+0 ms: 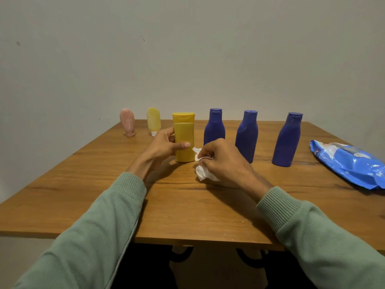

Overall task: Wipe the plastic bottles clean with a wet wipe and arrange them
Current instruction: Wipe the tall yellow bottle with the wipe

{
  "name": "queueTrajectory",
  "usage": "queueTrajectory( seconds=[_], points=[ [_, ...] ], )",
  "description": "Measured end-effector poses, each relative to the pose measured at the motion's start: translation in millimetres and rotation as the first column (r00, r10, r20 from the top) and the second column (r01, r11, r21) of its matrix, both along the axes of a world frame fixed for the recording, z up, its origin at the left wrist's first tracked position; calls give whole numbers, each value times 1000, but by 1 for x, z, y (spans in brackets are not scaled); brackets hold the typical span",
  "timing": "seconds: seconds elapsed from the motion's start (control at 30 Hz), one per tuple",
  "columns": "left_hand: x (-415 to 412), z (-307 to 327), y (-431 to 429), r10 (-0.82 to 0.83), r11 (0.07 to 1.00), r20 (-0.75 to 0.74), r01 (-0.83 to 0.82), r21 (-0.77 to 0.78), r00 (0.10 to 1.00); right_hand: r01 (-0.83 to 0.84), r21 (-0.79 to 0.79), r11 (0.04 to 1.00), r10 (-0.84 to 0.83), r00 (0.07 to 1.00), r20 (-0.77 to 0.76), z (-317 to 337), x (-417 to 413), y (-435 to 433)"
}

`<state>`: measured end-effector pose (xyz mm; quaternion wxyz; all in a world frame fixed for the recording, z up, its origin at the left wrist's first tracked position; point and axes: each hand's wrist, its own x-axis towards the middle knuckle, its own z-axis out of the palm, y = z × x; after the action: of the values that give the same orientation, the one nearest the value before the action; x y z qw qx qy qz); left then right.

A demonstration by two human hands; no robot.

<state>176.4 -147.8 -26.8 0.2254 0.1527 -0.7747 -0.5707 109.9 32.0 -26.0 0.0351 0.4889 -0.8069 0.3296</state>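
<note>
Wooden bench (187, 205) against a plain wall (187, 49). My left hand (166, 146) grips the upright yellow bottle (184, 140), thumb across its front; my right hand (220, 157) clutches a crumpled wipe (203, 174). Risk: a hard stroke could tip the bottle into the nearest blue bottle (214, 126). The wipe sits just right of the bottle's base.

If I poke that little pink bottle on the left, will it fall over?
Probably. The pink bottle stands on its small cap, wider body on top, so a poke would likely tip it. Its rounded body might then roll on the smooth table. It looks plastic, so it probably wouldn't break.
</note>
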Motion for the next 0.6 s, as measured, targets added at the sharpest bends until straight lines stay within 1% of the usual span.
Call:
queueTrajectory(
  seconds=[0.33,0.53,0.6],
  points=[
    [4,2,-4,-16,1000,30,16,-2,999,1,18,1000,0,1000,-12,-2,6,-3],
    [7,4,-2,-24,1000,15,24,19,1000,-14,20,1000,15,1000,-14,-5,12,-8],
    [11,4,-5,-10,999,2,10,41,1000,-15,-2,1000,15,1000,-21,-5,14,-10]
  ],
)
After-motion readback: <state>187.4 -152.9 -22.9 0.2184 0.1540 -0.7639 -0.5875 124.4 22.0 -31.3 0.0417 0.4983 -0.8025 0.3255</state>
